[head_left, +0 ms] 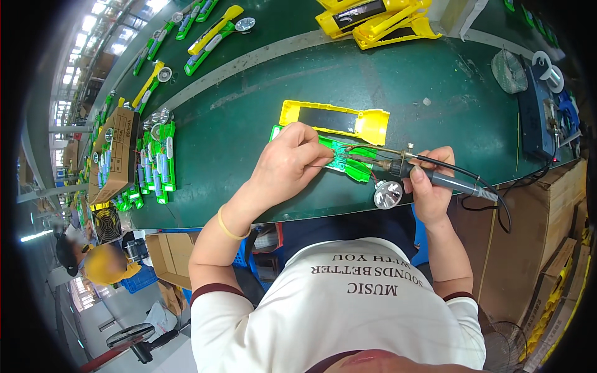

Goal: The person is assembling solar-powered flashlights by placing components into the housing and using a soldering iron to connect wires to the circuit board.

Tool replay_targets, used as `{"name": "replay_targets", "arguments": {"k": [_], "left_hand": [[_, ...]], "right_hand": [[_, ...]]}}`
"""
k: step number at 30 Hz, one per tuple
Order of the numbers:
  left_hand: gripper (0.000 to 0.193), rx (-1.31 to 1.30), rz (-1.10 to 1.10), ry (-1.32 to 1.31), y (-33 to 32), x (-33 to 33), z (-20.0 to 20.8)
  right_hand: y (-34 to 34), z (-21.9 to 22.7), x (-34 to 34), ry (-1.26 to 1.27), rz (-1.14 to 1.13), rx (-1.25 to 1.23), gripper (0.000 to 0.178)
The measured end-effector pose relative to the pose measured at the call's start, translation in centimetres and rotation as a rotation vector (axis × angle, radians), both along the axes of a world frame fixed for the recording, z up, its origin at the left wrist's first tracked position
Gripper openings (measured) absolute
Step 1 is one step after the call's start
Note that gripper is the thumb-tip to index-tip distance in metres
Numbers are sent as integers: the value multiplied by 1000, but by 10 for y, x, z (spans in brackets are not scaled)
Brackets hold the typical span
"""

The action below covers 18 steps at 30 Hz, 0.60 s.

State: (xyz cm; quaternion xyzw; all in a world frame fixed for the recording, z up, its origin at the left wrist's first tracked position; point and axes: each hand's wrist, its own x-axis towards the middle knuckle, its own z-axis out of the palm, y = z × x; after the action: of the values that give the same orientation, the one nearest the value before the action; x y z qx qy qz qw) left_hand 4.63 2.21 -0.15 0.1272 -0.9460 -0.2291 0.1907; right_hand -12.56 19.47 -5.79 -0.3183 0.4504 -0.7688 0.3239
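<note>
My right hand (pixel 429 186) grips a soldering iron (pixel 444 179) with a thin metal feed tube along it. The iron's tip points left at the green circuit board (pixel 339 155) inside a green flashlight half-shell (pixel 357 170). My left hand (pixel 292 155) is closed in a pinch over the shell's left part, and a thin wire seems to come from its fingertips. The fingers hide part of the shell. Just beyond lies a yellow half-shell (pixel 373 126) with a dark panel. A round silver reflector (pixel 387 194) hangs by wires near the table's front edge.
Yellow shells (pixel 379 25) are piled at the back. Green assemblies (pixel 155 161) and a cardboard box (pixel 114 155) stand at the left. A blue soldering station (pixel 536 118), a solder spool (pixel 547 71) and the iron's cable (pixel 505 211) are at the right. Another person (pixel 109 264) is at far left.
</note>
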Motion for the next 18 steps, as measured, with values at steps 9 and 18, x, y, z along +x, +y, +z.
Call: {"name": "replay_targets", "arguments": {"k": [9, 18], "left_hand": [[21, 75, 27, 50, 3, 4, 3], [18, 141, 316, -158, 14, 39, 29]], "right_hand": [[0, 2, 2, 13, -41, 27, 28], [0, 3, -2, -56, -36, -25, 28]]}}
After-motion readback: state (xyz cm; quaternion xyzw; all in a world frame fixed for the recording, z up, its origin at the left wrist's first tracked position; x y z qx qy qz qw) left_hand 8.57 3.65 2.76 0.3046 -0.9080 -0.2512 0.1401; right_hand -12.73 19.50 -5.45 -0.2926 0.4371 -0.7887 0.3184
